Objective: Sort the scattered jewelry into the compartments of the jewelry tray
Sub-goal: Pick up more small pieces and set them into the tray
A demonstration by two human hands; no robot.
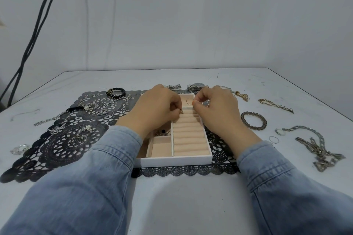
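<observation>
Hands meet over the jewelry tray (172,160), set on a black lace mat (63,145) mid-worktop (191,196). My left hand (152,108) has its fingers curled, pinching a small gold piece (181,111), too small to name, at the ring rolls. My right hand (215,110) pinches a thin gold hoop (189,101) above the tray's far end. I judge the sort barely begun. Next, each piece needs easing into a slot and a clean release. Counted outside the tray: two bead bracelets, one dark (115,91) and one grey (253,120); one watch (197,86); one loose hoop (274,140); one clear ring (19,149). Chains lie tangled beyond counting.
</observation>
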